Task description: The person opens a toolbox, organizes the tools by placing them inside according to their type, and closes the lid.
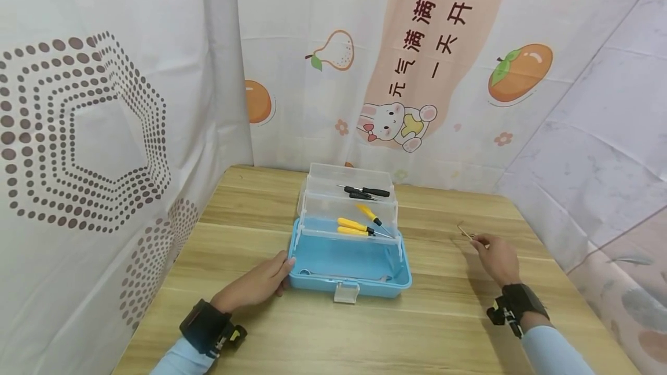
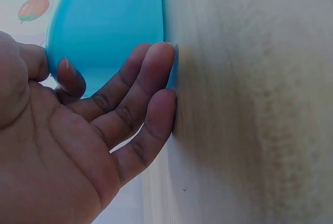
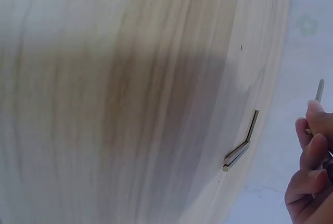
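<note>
A light-blue toolbox (image 1: pixel 320 284) stands on the table with its clear lid and tray raised. My left hand (image 1: pixel 267 279) rests against the box's left front corner. Its fingers (image 2: pixel 156 67) touch the blue wall and the tabletop, loosely bent. Off to the right of the box, my right hand (image 1: pixel 498 259) pinches a thin metal hex key (image 3: pixel 319 91) between thumb and fingertips. Other L-shaped hex keys (image 3: pixel 244 148) lie on the table beneath that hand. The fingers hide part of the held key.
Yellow-handled screwdrivers (image 1: pixel 354 225) and black-handled screwdrivers (image 1: pixel 375 191) sit in the raised clear tray (image 1: pixel 318 207). A metal wrench (image 1: pixel 344 276) lies along the front inside the box. A clear latch (image 1: pixel 346 293) hangs at the front. Printed curtains (image 1: pixel 312 103) enclose the wooden table (image 1: pixel 250 201).
</note>
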### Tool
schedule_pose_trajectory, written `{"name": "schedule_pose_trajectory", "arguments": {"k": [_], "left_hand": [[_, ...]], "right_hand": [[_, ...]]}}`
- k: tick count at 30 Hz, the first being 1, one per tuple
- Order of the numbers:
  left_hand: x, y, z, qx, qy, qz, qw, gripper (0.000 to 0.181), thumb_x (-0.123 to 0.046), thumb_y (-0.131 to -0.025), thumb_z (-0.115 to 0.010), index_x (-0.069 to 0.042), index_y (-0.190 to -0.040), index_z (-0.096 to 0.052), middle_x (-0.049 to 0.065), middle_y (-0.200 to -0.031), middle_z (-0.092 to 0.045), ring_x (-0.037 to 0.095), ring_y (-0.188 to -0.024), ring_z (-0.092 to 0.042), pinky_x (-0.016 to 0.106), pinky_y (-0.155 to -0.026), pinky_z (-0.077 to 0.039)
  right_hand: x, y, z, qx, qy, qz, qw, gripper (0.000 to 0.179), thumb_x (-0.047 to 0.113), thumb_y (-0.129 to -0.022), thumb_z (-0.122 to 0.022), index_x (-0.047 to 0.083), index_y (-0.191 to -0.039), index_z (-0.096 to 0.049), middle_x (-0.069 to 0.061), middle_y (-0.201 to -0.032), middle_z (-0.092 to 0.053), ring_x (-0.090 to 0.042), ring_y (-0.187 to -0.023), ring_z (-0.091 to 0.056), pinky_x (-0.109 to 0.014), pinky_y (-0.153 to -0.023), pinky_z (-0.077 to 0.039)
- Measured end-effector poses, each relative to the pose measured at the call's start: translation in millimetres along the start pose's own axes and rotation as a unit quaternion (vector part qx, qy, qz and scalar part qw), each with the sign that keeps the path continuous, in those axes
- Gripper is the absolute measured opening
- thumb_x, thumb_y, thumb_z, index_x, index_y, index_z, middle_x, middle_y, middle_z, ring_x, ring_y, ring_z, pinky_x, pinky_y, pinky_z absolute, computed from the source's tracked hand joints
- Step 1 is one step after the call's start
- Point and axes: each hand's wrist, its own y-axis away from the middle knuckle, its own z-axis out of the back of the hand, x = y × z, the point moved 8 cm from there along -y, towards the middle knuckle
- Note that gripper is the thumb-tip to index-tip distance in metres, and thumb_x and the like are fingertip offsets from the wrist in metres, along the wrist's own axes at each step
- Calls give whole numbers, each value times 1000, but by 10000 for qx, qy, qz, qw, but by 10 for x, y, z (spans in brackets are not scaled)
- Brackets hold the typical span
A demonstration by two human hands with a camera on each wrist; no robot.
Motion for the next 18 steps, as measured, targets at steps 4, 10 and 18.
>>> {"name": "schedule_pose_trajectory", "arguments": {"k": [4, 10, 18], "left_hand": [[-2, 2, 2, -4, -1, -3, 10000, 47, -51, -112, -25, -11, -112, -49, 4, -80, -59, 19, -71, -57, 34, -66, -46], [-11, 1, 6, -15, -39, 9, 10000, 46, -51, -112, -25, -11, -111, -49, 4, -79, -59, 19, -70, -56, 34, -66, -45], [-19, 12, 5, -31, -32, 66, 10000, 47, -51, -112, -25, -10, -112, -49, 4, -80, -60, 19, -71, -57, 34, -66, -45]], "right_hand": [[31, -16, 26, -214, -4, 60, 9998, 14, 12, -97, -72, -2, -101, -75, -19, -92, -74, -23, -69, -62, -34, -56, -41], [77, -42, 60, -324, -64, 1, 9995, 16, 13, -98, -73, -1, -105, -76, -18, -92, -74, -26, -72, -64, -34, -56, -42], [190, -67, 95, -430, -121, 151, 9989, 13, 12, -97, -73, 1, -102, -76, -16, -87, -75, -25, -70, -64, -35, -55, -42]]}}
